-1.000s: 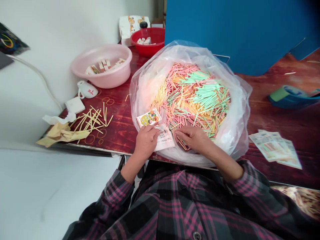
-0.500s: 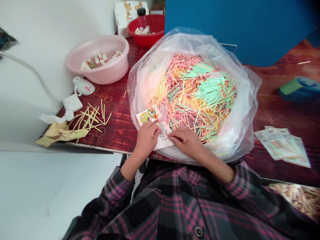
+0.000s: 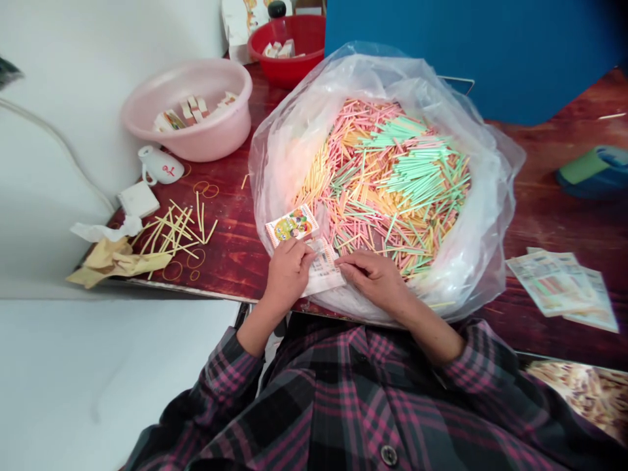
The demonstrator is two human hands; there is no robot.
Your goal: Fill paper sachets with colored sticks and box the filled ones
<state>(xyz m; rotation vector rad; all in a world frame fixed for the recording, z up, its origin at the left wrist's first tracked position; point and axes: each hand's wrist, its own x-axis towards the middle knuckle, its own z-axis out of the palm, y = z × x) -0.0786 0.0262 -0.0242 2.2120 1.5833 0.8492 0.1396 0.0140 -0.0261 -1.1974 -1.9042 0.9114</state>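
Observation:
A large clear plastic bag (image 3: 294,150) full of pink, green and yellow sticks (image 3: 392,176) stands on the dark red table (image 3: 230,255). At its near edge my left hand (image 3: 287,271) is closed on a small printed paper packet (image 3: 301,239), its colourful flap pointing away from me. My right hand (image 3: 375,278) is pinched closed at the packet's right edge; whether sticks are in its fingers I cannot make out.
A pink basin (image 3: 196,111) and a red basin (image 3: 289,46) with small packets stand at the back left. Loose yellow sticks (image 3: 176,229), crumpled paper (image 3: 115,258) and a white cup (image 3: 159,167) lie left. Flat printed wrappers (image 3: 562,281) lie right, before a blue panel (image 3: 466,46).
My right hand has come back from the sticks to the packet's edge. The view has shifted a little; my left hand still holds the packet.

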